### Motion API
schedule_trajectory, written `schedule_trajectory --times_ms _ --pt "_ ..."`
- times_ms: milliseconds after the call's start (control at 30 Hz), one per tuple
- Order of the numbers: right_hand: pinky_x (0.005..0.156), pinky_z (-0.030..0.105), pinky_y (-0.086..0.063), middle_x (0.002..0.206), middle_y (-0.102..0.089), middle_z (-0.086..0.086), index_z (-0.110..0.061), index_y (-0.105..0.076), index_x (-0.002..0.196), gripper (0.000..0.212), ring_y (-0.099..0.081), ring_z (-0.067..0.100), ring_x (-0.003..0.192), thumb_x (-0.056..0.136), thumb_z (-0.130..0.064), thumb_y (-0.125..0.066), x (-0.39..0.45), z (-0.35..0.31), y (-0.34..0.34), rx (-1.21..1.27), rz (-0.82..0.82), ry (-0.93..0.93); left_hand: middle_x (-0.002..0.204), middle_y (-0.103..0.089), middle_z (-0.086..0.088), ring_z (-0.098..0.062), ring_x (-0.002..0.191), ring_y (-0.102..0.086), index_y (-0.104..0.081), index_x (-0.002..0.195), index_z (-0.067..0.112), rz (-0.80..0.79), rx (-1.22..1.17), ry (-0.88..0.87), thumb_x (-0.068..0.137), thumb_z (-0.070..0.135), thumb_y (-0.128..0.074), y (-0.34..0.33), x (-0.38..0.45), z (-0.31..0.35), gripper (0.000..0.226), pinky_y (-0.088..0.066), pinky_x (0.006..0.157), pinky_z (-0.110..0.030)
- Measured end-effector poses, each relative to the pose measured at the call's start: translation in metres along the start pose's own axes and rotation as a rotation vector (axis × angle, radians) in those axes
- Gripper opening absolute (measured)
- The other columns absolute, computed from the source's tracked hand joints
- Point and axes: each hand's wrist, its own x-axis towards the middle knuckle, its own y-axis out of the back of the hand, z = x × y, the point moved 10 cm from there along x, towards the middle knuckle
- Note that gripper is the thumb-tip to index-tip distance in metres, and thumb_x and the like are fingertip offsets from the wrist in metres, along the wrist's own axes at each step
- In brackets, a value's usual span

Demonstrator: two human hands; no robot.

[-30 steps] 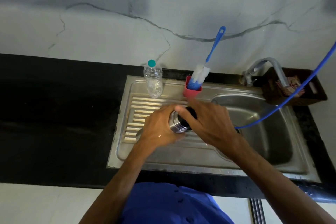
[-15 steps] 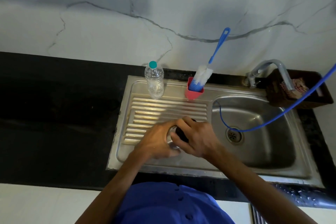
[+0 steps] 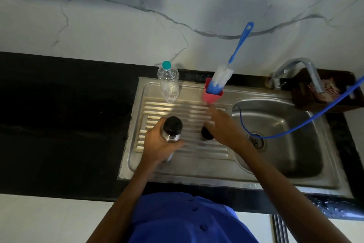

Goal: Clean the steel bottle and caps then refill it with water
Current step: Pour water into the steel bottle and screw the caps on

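Bench (image 3: pixel 59 124): dark and long, on the far left, with the steel sink set into it.
Plastic bottle (image 3: pixel 168 83): see-through with a teal top, standing at the back of the drain board (image 3: pixel 197 150). I can't read any writing on it.
Left hand (image 3: pixel 157 144): its fingers are wrapped around the steel bottle, holding it over the ribbed drain board.
Steel bottle (image 3: pixel 171 130): shiny metal with a dark top end facing up. I can't tell if that dark part is another cap or the open mouth. No name or words show on it.
How it will feel: I think it is hard and stiff, a bit heavy for its size, and slippery when wet. The middle of the body, with the whole hand around it, looks like the best spot to hold it.
Black cap (image 3: pixel 206 134): small and round, on the drain board, apart from the steel bottle.
Right hand (image 3: pixel 224 126): it is over the black cap and touching it. Its fingers are blurry, so I can't tell if it is gripping the cap or letting go.
Pink cup (image 3: pixel 211 96): behind the right hand, with a blue and white bottle brush (image 3: pixel 222 77) leaning in it.
Sink bowl (image 3: pixel 295 144): on the right, with a thin blue hose (image 3: pixel 315 118) looping toward the drain.
Tap (image 3: pixel 295 67): bent steel, at the back right.
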Motion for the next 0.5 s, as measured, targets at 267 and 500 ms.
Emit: schedule_trajectory --times_ms 267,500 --pt "0.094 0.047 -0.051 0.148 -0.036 0.014 -0.03 -0.032 0.152 0.074 -0.053 0.038 0.121 0.088 -0.021 -0.067 0.003 0.055 -0.093 -0.342 -0.242 -0.101 0.096 -0.074 0.008 -0.016 0.09 -0.072 -0.067 0.11 0.03 -0.032 -0.127 -0.05 0.063 0.018 -0.096 -0.004 0.003 -0.013 0.057 -0.06 0.081 -0.036" --pt "0.076 0.039 -0.058 0.084 -0.064 -0.004 -0.019 -0.059 0.101 0.047 -0.063 0.012 0.078 0.073 -0.042 -0.089 -0.002 0.0 -0.001 0.769 0.081 -0.305 0.105 -0.073 0.011 -0.014 0.103 -0.071 -0.066 0.118 0.029 -0.037 -0.136 -0.068 0.066 0.016 -0.097 -0.008 0.005 -0.02 0.062 -0.057 0.088 -0.029"
